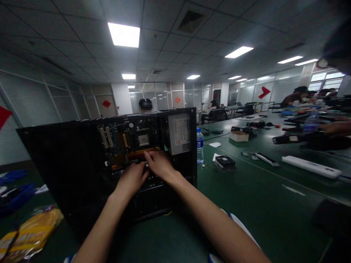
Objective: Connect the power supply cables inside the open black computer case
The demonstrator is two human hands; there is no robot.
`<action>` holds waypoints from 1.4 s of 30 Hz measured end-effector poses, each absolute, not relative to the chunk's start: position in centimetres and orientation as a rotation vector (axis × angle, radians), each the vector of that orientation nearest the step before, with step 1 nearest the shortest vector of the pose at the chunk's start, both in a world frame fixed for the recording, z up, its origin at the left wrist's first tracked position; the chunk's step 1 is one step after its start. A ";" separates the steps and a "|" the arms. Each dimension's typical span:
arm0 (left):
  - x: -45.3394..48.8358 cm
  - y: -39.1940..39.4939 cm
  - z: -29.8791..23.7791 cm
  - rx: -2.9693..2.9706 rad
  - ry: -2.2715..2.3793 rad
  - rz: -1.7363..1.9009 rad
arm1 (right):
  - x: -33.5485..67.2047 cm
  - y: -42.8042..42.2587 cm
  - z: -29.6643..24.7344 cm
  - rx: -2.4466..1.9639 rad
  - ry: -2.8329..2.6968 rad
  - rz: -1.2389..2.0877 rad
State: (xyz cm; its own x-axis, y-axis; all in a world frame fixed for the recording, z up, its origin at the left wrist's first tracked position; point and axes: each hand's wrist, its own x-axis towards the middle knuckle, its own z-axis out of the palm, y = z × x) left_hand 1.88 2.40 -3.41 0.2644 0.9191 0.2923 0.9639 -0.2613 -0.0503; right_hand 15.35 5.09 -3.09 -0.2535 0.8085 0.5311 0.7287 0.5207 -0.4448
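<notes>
An open black computer case (68, 153) stands upright in front of me, its motherboard (120, 131) facing my way. A power supply (179, 133) with a white label sits in the upper right corner of the case. Both my hands reach inside, close together at the lower part of the board, by the orange memory slots (137, 154). My left hand (131, 179) has its fingers drawn together against the board. Beside it, my right hand (160, 165) is curled, thumb and fingers bent inward. Whatever lies between the fingertips is hidden by the hands.
Right of the case stand a water bottle (200, 146), a hard drive (225, 162), a small box (239, 136) and a white power strip (311, 166) on the green table (230, 190). A yellow bag (33, 232) lies at left. Another person's hand (338, 126) shows at far right.
</notes>
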 end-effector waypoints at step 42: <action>-1.4 -3.5 3.7 -2.199 -1.133 -0.874 | 16.9 -0.9 1.4 -0.776 -2.059 0.532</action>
